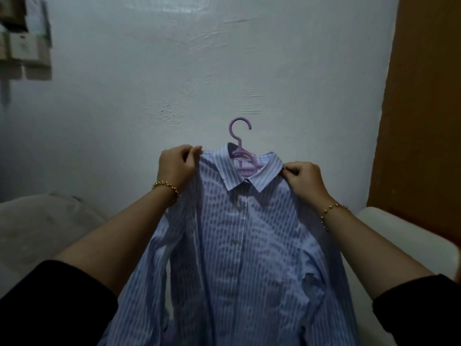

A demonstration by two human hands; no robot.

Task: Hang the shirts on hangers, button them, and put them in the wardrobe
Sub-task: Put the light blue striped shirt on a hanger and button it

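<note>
Left hand (pixel 178 166): pinches shirt (pixel 239 245) shoulder.
Right hand (pixel 305 179): pinches other shoulder.
Risk: hanger (pixel 240 132) may slide out if either pinch loosens.

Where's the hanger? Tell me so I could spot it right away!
Look at the big pale wall, then down to the blue striped shirt that the left hand and right hand hold up by its shoulders. Poking out of its collar is the hanger. It is the only lilac plastic thing, with a curly hook on top.
</note>
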